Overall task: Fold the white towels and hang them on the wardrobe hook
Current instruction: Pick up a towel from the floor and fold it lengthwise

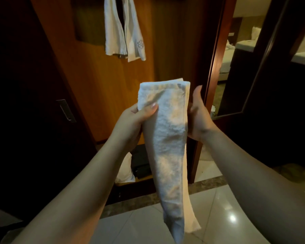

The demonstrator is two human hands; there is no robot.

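Both forearms reach up from the bottom of the view w/ a folded white towel [167,138] held upright between the hands. It's a long narrow strip, several layers thick; top edge sits about chest-high in front of the wardrobe, lower end hangs loose toward the floor tiles [209,208]. Left hand [136,120] grips the towel's left edge near the top: thumb pressed across the front face, fingers wrapped behind, out of sight. Right hand [197,113] is at the right edge, palm against the side of the towel, fingers mostly straight & pointing up; whether the thumb pinches the cloth I can't tell, it's hidden behind the fold.

Floor is glossy pale tile w/ a darker stone strip at the wardrobe base. Low down inside the wardrobe, behind the left wrist, a white bundle [125,169] lies beside a dark box [141,162].

Further back, the wooden wardrobe panel [99,85] stands open-faced, lit orange. Another white towel [123,32] hangs high against it, folded in strips, its top cut off by the frame edge, so the hook itself isn't seen. Dark door w/ a metal handle [66,110] on the left. On the right a mirror [236,59] shows a bed & pale bedding, blurry.
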